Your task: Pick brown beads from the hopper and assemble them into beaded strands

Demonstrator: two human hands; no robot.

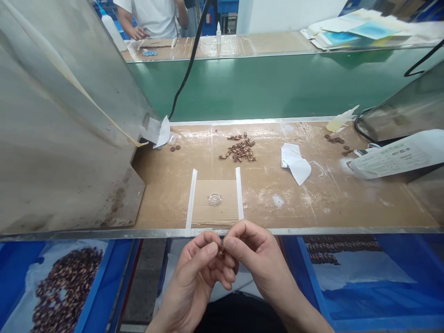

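My left hand (pixel 204 263) and my right hand (pixel 251 247) meet fingertip to fingertip just in front of the bench edge. Between them they pinch a small brown and gold piece (pixel 221 252), mostly covered by the fingers, so its exact kind is hidden. Beyond the hands, a small clear ring-shaped part (pixel 215 200) lies on a cardboard pad (pixel 204 215) flanked by two white tape strips. Farther back, a loose pile of small brown and gold pieces (pixel 239 150) rests on the cardboard-covered bench (pixel 267 208).
Blue bins with brown pieces stand at left (pixel 100 286) and right (pixel 364 307). A metal housing (pixel 69 115) bounds the left side. Crumpled white paper (pixel 296 164), a glue bottle (pixel 340 121) and a large white bottle (pixel 398 155) lie rightward. A co-worker (pixel 152 18) is across the bench.
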